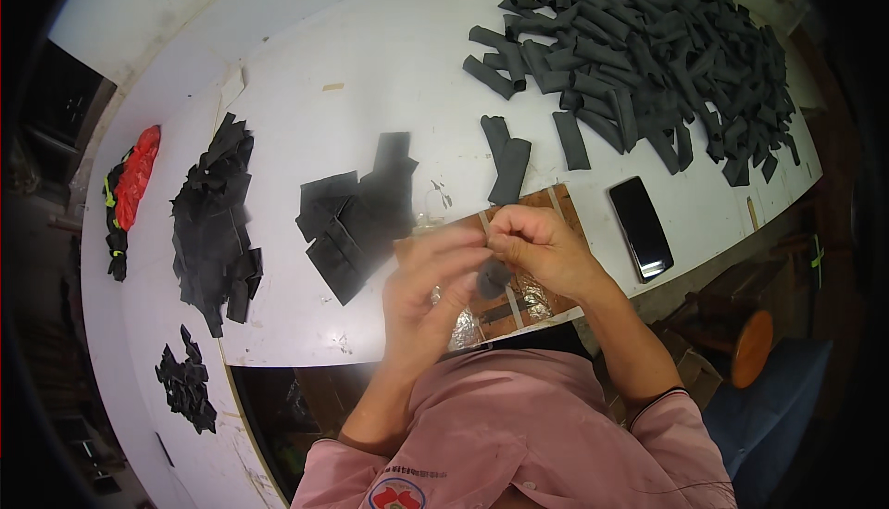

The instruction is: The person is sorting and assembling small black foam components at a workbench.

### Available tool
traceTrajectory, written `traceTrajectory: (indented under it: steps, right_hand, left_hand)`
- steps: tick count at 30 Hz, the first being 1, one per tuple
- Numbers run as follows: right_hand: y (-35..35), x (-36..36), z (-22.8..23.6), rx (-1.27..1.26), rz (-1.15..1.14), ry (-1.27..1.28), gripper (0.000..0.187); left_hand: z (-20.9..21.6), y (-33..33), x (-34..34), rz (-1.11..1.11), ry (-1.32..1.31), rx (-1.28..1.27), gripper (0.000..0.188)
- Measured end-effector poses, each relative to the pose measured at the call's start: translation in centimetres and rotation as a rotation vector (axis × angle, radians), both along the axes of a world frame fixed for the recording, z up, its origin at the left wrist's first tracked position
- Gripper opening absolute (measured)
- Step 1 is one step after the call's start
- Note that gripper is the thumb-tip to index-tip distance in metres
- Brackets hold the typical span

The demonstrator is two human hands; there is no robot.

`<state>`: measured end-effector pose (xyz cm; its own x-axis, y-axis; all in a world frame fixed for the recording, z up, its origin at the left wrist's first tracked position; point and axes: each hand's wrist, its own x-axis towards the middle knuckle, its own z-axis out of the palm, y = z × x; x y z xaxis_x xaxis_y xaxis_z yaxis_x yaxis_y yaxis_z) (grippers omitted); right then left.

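Observation:
My left hand (429, 279) and my right hand (542, 248) meet over a brown board (560, 208) at the table's front edge. A small dark grey piece of material (494, 277) shows below the right fingers, by the left thumb; which hand carries it is unclear. The right thumb and forefinger are closed in a pinch, and what is between them is hidden. Motion blurs the left fingers, which reach toward that pinch. Just beyond the board lie two dark grey fabric tubes (509, 171), one over the other. Another such tube (570, 140) rests to their right.
A large heap of dark grey tubes (639, 55) covers the far right. Flat black pieces lie in a near stack (347, 217), a longer pile (213, 222) and a small pile (188, 384). A phone (640, 228) lies right of the board. A red bag (139, 175) sits far left.

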<state>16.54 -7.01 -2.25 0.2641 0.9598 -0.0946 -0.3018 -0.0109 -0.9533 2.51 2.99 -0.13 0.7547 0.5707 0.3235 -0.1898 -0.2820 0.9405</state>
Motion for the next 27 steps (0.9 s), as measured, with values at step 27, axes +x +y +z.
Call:
traceTrajectory:
  steps: [27]
  right_hand:
    - [-1.0, -2.0, 1.5, 0.250, -0.263, -1.180, 0.030]
  left_hand:
    - [0.9, -0.4, 1.5, -0.299, 0.058, -0.243, 0.017]
